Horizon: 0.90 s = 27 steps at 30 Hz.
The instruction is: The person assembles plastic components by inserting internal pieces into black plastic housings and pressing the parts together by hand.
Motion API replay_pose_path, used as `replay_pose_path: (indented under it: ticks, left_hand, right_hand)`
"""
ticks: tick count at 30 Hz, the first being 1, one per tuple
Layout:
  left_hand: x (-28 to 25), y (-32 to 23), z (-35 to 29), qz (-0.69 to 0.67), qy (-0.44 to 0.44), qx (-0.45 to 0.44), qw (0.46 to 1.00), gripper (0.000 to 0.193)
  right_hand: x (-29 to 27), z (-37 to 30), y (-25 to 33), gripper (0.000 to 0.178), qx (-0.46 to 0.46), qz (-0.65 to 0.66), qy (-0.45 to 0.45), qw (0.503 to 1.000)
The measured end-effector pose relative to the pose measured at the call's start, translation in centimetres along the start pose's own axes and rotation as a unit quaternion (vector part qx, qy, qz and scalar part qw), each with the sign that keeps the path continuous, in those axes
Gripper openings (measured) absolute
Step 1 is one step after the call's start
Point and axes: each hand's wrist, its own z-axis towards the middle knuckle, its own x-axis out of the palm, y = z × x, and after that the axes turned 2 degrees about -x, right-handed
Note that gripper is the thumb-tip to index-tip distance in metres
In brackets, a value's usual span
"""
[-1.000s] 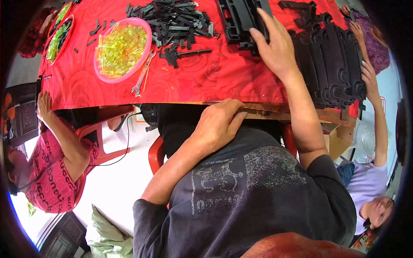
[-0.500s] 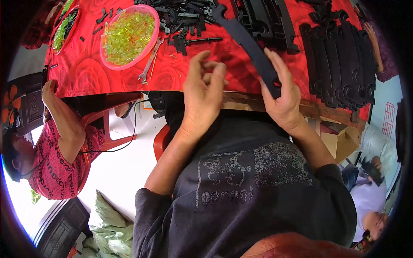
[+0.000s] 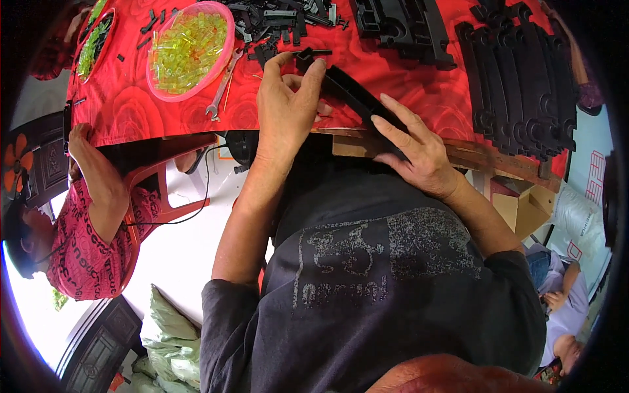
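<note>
The left hand (image 3: 287,108) would do best light and precise around the small black part (image 3: 304,59) at its fingertips; its fingers curl, forearm angled up, though whether they grip the part I cannot tell; the long black piece (image 3: 357,95), slanting across the red-covered table's (image 3: 131,111) near edge, wants steadying low down; there the right hand (image 3: 424,156) grips it, fingers extended, thumb beneath

On the surface (image 3: 141,114), tubes (image 3: 188,54) lie in a basin (image 3: 231,36) at left; right of it lie a wrench (image 3: 223,87), small parts (image 3: 283,18) behind, and strips (image 3: 420,42) farther right. Before the strips, a bar (image 3: 357,95) is in the right hand (image 3: 424,157).
</note>
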Motion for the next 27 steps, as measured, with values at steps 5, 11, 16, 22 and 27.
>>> replay_pose_path:
  ticks: [5, 11, 16, 22, 27]
  left_hand:
    - [-0.2, 0.3, 0.2, 0.023, 0.016, 0.002, 1.000, 0.048]
    - [-0.9, 0.3, -0.6, 0.052, 0.001, 0.003, 0.999, 0.036]
    - [-1.2, -0.4, -1.9, 0.080, 0.017, -0.008, 0.997, 0.029]
    - [-3.4, -0.5, -1.3, 0.130, 0.031, 0.010, 0.991, 0.025]
    - [-5.0, -0.8, 1.3, 0.231, -0.095, 0.139, 0.958, 0.021]
  right_hand:
    - [-0.5, -0.1, -0.1, 0.072, -0.005, 0.013, 0.020, 1.000]
    - [-1.7, 1.1, 0.6, 0.056, 0.103, 0.053, -0.068, 0.991]
    - [-2.7, 1.5, -1.6, 0.057, 0.108, 0.001, -0.069, 0.992]
    - [-2.8, 1.8, -3.4, 0.056, 0.092, -0.029, -0.055, 0.994]
    - [-3.0, 2.3, -3.2, 0.059, 0.118, 0.019, -0.067, 0.991]
